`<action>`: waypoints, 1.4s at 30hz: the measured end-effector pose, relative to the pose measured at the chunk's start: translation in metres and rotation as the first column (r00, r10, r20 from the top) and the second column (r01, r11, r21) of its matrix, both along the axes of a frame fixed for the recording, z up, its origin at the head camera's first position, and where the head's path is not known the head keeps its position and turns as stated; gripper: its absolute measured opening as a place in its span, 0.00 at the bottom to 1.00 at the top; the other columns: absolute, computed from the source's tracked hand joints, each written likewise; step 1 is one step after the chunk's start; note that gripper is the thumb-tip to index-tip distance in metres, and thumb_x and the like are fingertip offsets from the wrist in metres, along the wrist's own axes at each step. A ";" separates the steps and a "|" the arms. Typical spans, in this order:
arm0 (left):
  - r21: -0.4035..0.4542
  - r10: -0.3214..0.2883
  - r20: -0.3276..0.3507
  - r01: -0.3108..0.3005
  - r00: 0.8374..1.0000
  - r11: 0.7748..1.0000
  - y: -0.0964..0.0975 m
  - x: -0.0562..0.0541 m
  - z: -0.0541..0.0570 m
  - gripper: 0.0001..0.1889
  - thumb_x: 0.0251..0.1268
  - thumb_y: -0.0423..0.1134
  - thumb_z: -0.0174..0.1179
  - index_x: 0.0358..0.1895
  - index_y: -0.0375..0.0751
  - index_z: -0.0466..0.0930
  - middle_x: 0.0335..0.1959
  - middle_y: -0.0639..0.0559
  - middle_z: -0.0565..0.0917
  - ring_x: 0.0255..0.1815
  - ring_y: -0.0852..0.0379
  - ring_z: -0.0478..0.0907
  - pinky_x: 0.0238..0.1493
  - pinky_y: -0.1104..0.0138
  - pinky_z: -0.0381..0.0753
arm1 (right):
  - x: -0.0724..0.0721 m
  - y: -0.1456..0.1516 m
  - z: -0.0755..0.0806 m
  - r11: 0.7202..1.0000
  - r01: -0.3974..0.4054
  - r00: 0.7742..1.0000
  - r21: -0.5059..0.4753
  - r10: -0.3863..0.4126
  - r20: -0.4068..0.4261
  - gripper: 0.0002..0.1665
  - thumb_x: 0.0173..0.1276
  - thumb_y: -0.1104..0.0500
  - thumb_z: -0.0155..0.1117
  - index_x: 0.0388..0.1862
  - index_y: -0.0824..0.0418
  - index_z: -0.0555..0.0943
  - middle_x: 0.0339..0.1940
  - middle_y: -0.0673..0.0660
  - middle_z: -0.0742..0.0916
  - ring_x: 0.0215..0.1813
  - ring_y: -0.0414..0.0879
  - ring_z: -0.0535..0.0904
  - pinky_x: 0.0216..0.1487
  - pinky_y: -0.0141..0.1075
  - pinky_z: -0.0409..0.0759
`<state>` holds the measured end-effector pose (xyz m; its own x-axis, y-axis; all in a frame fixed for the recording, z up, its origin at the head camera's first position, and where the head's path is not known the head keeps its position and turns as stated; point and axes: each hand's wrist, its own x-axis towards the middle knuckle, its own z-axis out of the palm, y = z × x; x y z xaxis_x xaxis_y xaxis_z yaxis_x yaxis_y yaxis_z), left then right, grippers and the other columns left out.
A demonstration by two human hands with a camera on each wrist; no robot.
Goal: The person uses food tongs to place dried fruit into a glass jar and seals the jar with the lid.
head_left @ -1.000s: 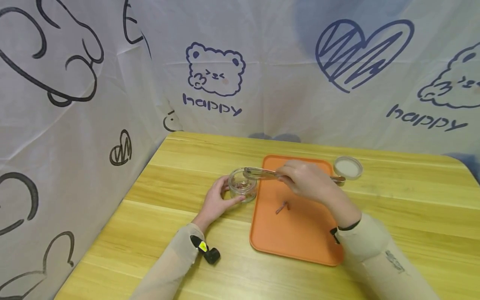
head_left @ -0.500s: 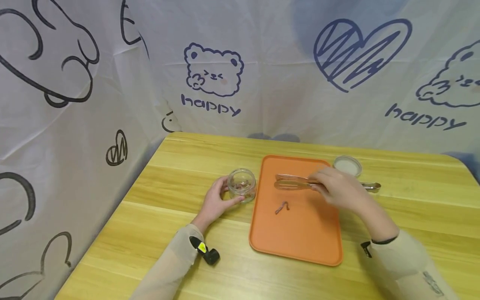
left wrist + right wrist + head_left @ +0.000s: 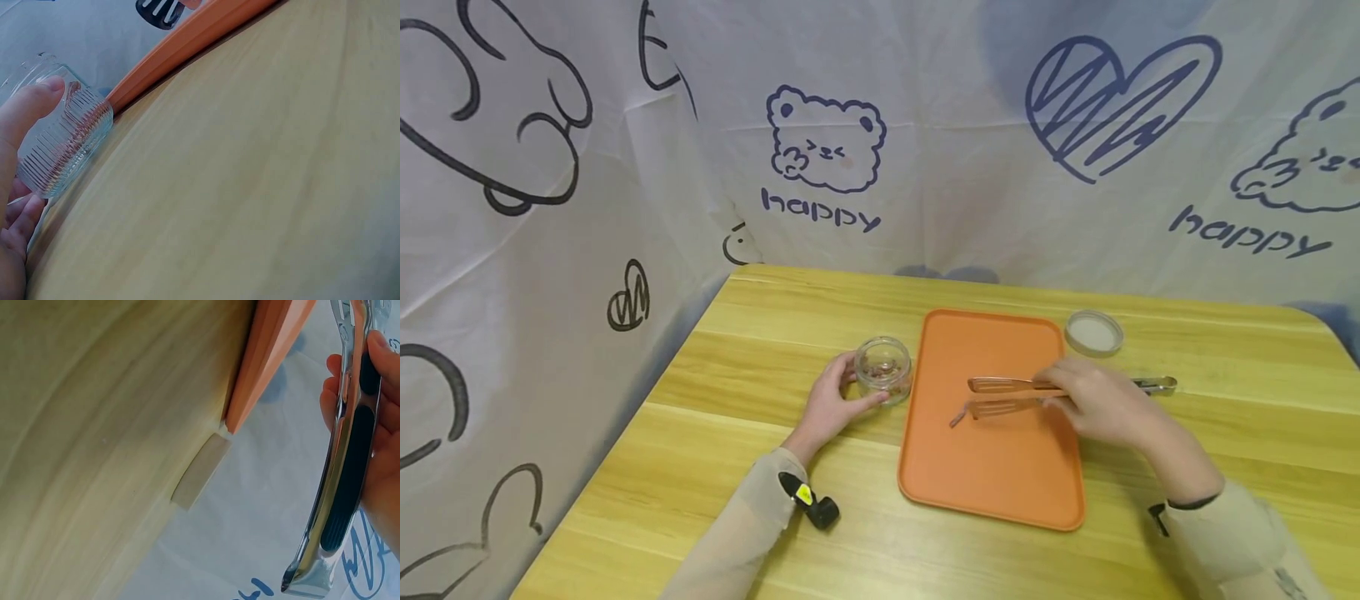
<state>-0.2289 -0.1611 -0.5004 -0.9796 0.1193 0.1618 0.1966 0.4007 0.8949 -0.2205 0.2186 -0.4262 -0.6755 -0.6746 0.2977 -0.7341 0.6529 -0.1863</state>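
Note:
My left hand [image 3: 835, 406] holds a clear glass jar [image 3: 884, 383] on the table, thumb on its near side and fingers around the left. Small reddish-brown pieces lie in the jar; its ribbed wall [image 3: 75, 147] shows in the left wrist view. With my right hand [image 3: 1097, 398] I grip metal tongs [image 3: 350, 469] with dark handle inserts. The tongs' slotted tips are spread apart over the orange tray [image 3: 977, 483]. Beside the nearer tip lies a small brownish strip [image 3: 957, 416] on the tray, partly hidden by that tip.
A round pale lid [image 3: 1094, 333] lies just past the tray's far right corner. The wooden table [image 3: 715, 367] meets a white cloth backdrop [image 3: 970, 217] with drawings behind and to the left.
The right hand has carried the tongs from above the jar rightward and then nearer over the tray, beside the strip. The tongs have spread. The left hand and jar have stayed put.

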 end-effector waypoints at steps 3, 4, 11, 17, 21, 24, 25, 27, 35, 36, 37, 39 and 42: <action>0.000 0.001 0.000 -0.001 1.000 1.000 0.000 0.000 -0.001 0.40 0.48 0.49 0.74 0.65 0.41 0.68 0.58 0.50 0.75 0.57 0.54 0.73 0.62 0.62 0.72 | -0.001 -0.002 -0.003 1.000 0.003 1.000 0.021 -0.003 0.027 0.13 0.59 0.63 0.70 0.44 0.62 0.83 0.40 0.55 0.84 0.42 0.49 0.80 0.40 0.44 0.82; -0.003 0.002 0.000 -0.002 1.000 1.000 -0.001 0.000 -0.001 0.40 0.48 0.49 0.74 0.65 0.41 0.68 0.58 0.50 0.75 0.57 0.54 0.73 0.61 0.62 0.72 | -0.001 -0.002 -0.003 1.000 0.003 0.999 0.028 -0.004 0.040 0.13 0.60 0.63 0.70 0.44 0.62 0.83 0.40 0.56 0.84 0.42 0.49 0.80 0.40 0.44 0.82; -0.008 0.004 0.003 -0.004 1.000 1.000 0.000 0.000 0.000 0.41 0.47 0.50 0.75 0.65 0.41 0.68 0.57 0.51 0.75 0.57 0.55 0.73 0.61 0.63 0.72 | 0.000 -0.006 -0.005 0.999 -0.005 0.999 0.048 0.003 0.042 0.12 0.59 0.65 0.69 0.43 0.63 0.83 0.39 0.56 0.84 0.42 0.50 0.80 0.40 0.44 0.82; -0.004 0.007 -0.001 -0.007 1.000 1.000 0.000 0.000 0.000 0.39 0.48 0.49 0.75 0.65 0.43 0.68 0.57 0.52 0.74 0.57 0.56 0.73 0.61 0.65 0.72 | 0.000 -0.006 -0.007 0.999 -0.050 0.997 0.009 0.050 -0.053 0.09 0.56 0.67 0.71 0.37 0.62 0.83 0.34 0.53 0.84 0.37 0.46 0.80 0.35 0.40 0.82; -0.005 0.007 -0.009 -0.007 1.000 1.000 0.001 -0.002 -0.001 0.39 0.48 0.47 0.75 0.64 0.42 0.68 0.57 0.53 0.74 0.56 0.57 0.73 0.61 0.66 0.71 | -0.001 -0.006 -0.008 0.997 -0.077 0.992 -0.015 0.075 -0.103 0.09 0.54 0.69 0.71 0.35 0.62 0.83 0.32 0.53 0.84 0.35 0.45 0.80 0.33 0.39 0.82; -0.001 0.005 -0.010 -0.005 1.000 1.000 0.001 -0.002 0.000 0.39 0.48 0.47 0.75 0.64 0.42 0.68 0.56 0.52 0.75 0.56 0.57 0.73 0.60 0.67 0.72 | -0.001 -0.006 -0.009 0.996 -0.084 0.989 -0.023 0.081 -0.121 0.09 0.54 0.69 0.71 0.34 0.62 0.83 0.32 0.53 0.84 0.35 0.46 0.80 0.33 0.38 0.83; 0.000 0.004 -0.010 -0.004 1.000 1.000 0.001 -0.002 0.000 0.39 0.48 0.47 0.75 0.64 0.42 0.68 0.57 0.52 0.75 0.56 0.57 0.73 0.60 0.67 0.72 | 0.000 -0.006 -0.010 0.996 -0.083 0.989 -0.023 0.079 -0.123 0.09 0.53 0.69 0.71 0.34 0.62 0.84 0.32 0.53 0.84 0.35 0.46 0.81 0.33 0.38 0.83; -0.002 0.004 -0.009 -0.004 1.000 1.000 0.001 -0.002 0.001 0.38 0.48 0.47 0.75 0.64 0.42 0.68 0.56 0.52 0.75 0.56 0.57 0.73 0.60 0.67 0.72 | 0.000 -0.007 -0.010 0.997 -0.074 0.990 -0.019 0.072 -0.122 0.09 0.53 0.69 0.71 0.34 0.62 0.84 0.32 0.53 0.85 0.35 0.46 0.81 0.33 0.38 0.83; -0.002 -0.001 -0.017 0.001 1.000 1.000 0.001 -0.001 0.001 0.39 0.48 0.47 0.75 0.64 0.42 0.68 0.56 0.52 0.75 0.56 0.56 0.73 0.60 0.66 0.72 | 0.004 -0.008 -0.005 0.999 -0.048 0.993 -0.020 0.046 -0.106 0.09 0.54 0.69 0.71 0.36 0.62 0.84 0.33 0.53 0.84 0.36 0.46 0.81 0.33 0.40 0.83; 0.001 -0.001 -0.018 0.001 1.000 1.000 0.000 -0.001 0.001 0.39 0.48 0.47 0.75 0.64 0.42 0.68 0.56 0.52 0.75 0.56 0.56 0.73 0.60 0.66 0.72 | 0.004 -0.008 -0.005 0.998 -0.053 0.993 -0.022 0.050 -0.105 0.09 0.55 0.69 0.71 0.36 0.62 0.83 0.33 0.53 0.84 0.36 0.46 0.80 0.33 0.40 0.83; 0.003 -0.001 -0.019 0.001 1.000 1.000 0.000 -0.001 0.001 0.39 0.48 0.47 0.75 0.64 0.42 0.68 0.57 0.52 0.75 0.56 0.56 0.73 0.60 0.66 0.72 | 0.004 -0.009 -0.005 0.998 -0.060 0.993 -0.021 0.057 -0.105 0.09 0.55 0.69 0.70 0.35 0.62 0.83 0.33 0.53 0.84 0.36 0.46 0.80 0.34 0.39 0.83; 0.005 -0.002 -0.021 0.002 1.000 1.000 0.000 -0.001 0.000 0.39 0.48 0.47 0.75 0.64 0.41 0.68 0.57 0.51 0.75 0.56 0.56 0.73 0.60 0.66 0.72 | 0.004 -0.010 -0.006 0.997 -0.073 0.992 -0.022 0.070 -0.102 0.09 0.55 0.69 0.70 0.35 0.61 0.83 0.33 0.52 0.84 0.36 0.46 0.80 0.34 0.39 0.83; 0.002 -0.002 -0.024 0.002 1.000 1.000 0.000 -0.001 0.000 0.39 0.48 0.47 0.75 0.64 0.40 0.68 0.57 0.51 0.75 0.56 0.56 0.73 0.60 0.66 0.72 | 0.003 -0.013 -0.009 0.996 -0.084 0.991 -0.019 0.081 -0.102 0.08 0.55 0.68 0.70 0.34 0.61 0.83 0.32 0.52 0.84 0.35 0.46 0.80 0.33 0.39 0.83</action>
